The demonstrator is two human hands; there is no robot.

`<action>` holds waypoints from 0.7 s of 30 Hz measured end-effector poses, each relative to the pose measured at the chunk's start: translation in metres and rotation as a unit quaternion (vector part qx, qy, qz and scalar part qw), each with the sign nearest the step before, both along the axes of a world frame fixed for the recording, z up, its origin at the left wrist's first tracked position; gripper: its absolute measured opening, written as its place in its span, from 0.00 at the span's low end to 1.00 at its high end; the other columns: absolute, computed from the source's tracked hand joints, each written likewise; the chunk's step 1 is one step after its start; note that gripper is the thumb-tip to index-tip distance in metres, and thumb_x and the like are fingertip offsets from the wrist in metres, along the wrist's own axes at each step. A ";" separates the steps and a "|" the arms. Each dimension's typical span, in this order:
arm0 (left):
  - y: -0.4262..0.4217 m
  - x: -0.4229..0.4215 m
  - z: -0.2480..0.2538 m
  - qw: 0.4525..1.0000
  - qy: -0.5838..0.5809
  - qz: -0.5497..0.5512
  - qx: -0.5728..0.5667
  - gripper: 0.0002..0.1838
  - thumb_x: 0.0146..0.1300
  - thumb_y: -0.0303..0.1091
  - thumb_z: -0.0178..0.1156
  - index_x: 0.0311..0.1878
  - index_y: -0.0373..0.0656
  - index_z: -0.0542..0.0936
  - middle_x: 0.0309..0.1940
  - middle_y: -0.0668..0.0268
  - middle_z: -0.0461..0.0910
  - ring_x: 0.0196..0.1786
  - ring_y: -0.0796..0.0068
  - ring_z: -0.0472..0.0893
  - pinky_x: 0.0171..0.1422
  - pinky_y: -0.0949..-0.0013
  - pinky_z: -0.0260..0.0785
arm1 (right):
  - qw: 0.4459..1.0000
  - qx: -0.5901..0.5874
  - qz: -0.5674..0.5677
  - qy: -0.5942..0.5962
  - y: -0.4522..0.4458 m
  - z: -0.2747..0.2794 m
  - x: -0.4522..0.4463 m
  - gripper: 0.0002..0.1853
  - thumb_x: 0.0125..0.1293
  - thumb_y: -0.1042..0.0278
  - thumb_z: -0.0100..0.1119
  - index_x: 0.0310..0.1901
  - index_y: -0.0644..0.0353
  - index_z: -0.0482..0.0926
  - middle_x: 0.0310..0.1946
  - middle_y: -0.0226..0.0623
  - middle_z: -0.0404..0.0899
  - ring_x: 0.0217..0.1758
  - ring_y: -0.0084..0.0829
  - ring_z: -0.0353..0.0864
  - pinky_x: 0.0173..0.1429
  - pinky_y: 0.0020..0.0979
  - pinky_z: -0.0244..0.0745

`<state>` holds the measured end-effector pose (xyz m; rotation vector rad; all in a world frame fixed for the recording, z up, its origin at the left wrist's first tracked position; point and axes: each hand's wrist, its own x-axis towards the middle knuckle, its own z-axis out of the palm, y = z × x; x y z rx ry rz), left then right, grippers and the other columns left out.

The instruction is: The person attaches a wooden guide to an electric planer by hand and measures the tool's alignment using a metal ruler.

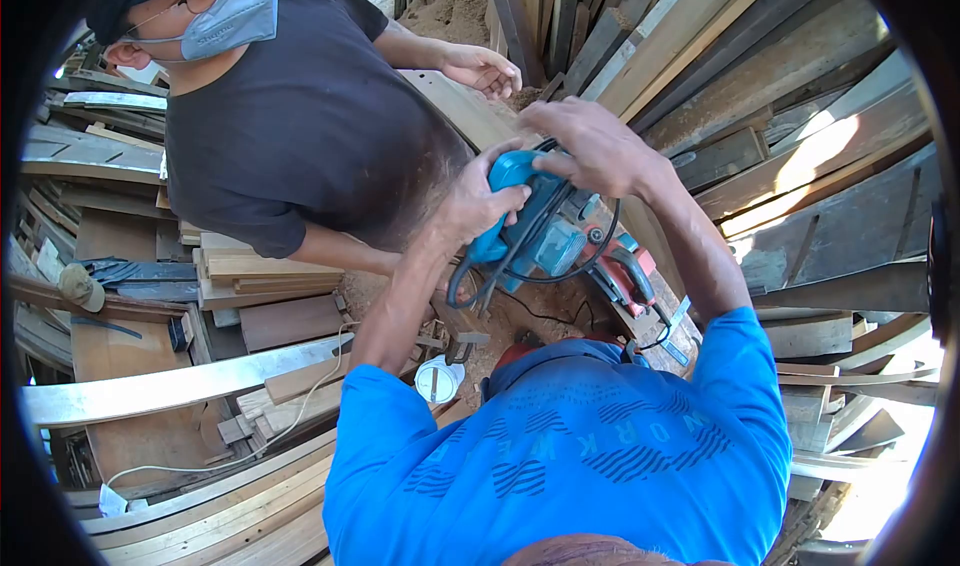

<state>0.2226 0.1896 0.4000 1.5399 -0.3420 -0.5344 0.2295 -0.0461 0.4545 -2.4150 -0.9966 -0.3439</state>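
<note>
A teal power tool [556, 241] with a rounded handle is in front of my chest, its exact kind hard to make out. My left hand [482, 200] is wrapped round its handle. A black cord [612, 251] loops around the tool's body and hangs below it on the left. My right hand [592, 148] is at the top of the tool, fingers curled on the cord. Beneath and to the right, a red power tool [640, 278] with a dark handle rests on a narrow wooden surface.
A co-worker in a dark shirt [300, 136] stands close at the front left, one hand [482, 69] near my right hand. Stacked boards [260, 276] lie left; planks [690, 36] lean at the front right. A white round container [438, 379] is by my left elbow.
</note>
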 end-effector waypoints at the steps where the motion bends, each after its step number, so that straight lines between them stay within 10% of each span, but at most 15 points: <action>1: 0.001 -0.007 -0.006 1.000 0.011 0.026 -0.011 0.38 0.64 0.26 0.69 0.77 0.34 0.68 0.37 0.67 0.81 0.29 0.81 0.80 0.35 0.74 0.75 | 0.999 0.035 -0.033 0.000 -0.007 0.001 -0.007 0.22 0.66 0.66 0.68 0.61 0.62 0.80 0.51 0.52 0.85 0.56 0.55 0.83 0.64 0.49 0.76; 10: 0.018 -0.050 -0.034 0.991 0.001 0.111 -0.078 0.37 0.64 0.27 0.67 0.78 0.34 0.70 0.33 0.65 0.82 0.27 0.79 0.80 0.34 0.73 0.75 | 0.939 0.145 -0.296 0.098 -0.104 -0.125 -0.070 0.16 0.69 0.67 0.63 0.54 0.66 0.83 0.44 0.52 0.84 0.50 0.49 0.85 0.59 0.43 0.80; 21: 0.036 -0.075 -0.057 0.971 0.031 0.168 -0.165 0.39 0.64 0.26 0.69 0.79 0.36 0.68 0.38 0.66 0.81 0.30 0.79 0.80 0.33 0.73 0.77 | 0.862 -0.014 -0.381 0.335 -0.129 -0.286 -0.140 0.19 0.61 0.63 0.67 0.51 0.62 0.83 0.46 0.57 0.87 0.55 0.58 0.87 0.61 0.52 0.79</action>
